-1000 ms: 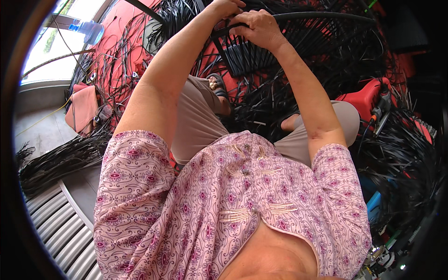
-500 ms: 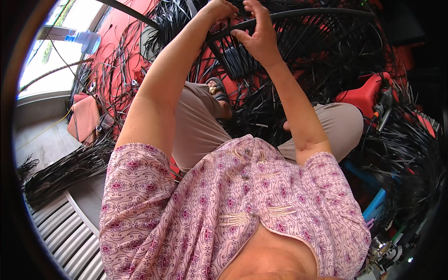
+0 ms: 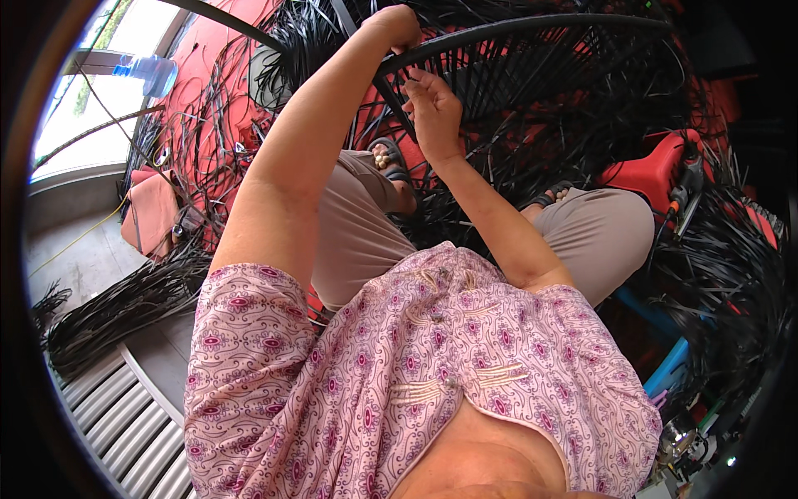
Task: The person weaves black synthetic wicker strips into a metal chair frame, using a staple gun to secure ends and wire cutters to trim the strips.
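In front of me lies a curved black frame (image 3: 532, 35), with flat black strips (image 3: 490, 79) running closely from its rim. My left hand (image 3: 392, 28) is at the frame's far left end, just above the rim. Its fingers bend downward; their tips and anything in them are hidden. Below the rim, my right hand (image 3: 435, 112) is close to the strips, its fingers curled in toward the thumb. A thin dark strip seems to run by its fingertips, too small to make out clearly.
Loose black strips (image 3: 723, 274) cover much of the red floor (image 3: 199, 62). A red plastic container (image 3: 652, 170) and a tool with an orange part (image 3: 675, 202) are at my right. A bundle of strips (image 3: 125, 308) and a grey slatted seat (image 3: 125, 424) are at left.
My right hand has moved down and left, from the rim to below it, and its spread fingers have curled in. My left hand has shifted slightly, still by the rim's left end.
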`<action>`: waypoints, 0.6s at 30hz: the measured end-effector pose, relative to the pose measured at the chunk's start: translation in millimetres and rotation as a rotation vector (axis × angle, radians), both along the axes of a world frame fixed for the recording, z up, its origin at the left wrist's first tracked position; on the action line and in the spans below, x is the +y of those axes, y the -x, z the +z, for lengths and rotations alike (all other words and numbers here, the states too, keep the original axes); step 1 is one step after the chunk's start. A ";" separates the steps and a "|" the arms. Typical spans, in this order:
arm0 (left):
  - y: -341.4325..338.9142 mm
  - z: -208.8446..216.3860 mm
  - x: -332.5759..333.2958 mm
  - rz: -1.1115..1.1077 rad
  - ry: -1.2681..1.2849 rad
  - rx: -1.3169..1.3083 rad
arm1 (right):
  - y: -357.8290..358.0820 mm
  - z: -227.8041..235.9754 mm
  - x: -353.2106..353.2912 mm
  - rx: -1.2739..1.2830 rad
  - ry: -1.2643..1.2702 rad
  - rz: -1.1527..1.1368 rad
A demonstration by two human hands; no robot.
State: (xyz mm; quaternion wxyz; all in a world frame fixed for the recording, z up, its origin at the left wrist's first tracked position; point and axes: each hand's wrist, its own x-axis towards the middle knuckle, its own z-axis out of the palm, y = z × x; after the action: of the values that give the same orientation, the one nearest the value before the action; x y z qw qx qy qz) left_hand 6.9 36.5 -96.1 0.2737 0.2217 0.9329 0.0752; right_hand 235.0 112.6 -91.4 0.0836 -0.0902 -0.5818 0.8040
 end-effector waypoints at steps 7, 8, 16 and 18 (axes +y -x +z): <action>13.6 -40.3 11.1 -0.230 0.385 -0.092 | -14.0 5.3 -28.5 -0.004 -0.023 -0.025; 10.8 -37.5 9.5 -0.204 0.380 -0.103 | -12.4 6.2 -30.9 -0.007 0.009 -0.013; -6.0 -25.2 -1.0 -0.090 0.358 -0.150 | -6.0 -0.6 -31.8 0.051 0.124 -0.043; -8.8 -23.4 0.0 -0.081 0.348 -0.159 | -3.6 5.5 -33.8 0.064 0.161 -0.079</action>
State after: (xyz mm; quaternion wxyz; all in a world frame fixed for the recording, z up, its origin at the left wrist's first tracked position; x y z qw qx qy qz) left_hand 15.7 36.5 -119.5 0.3834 0.2018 0.8976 -0.0809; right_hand 238.6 78.8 -85.9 0.1262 -0.0940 -0.5081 0.8468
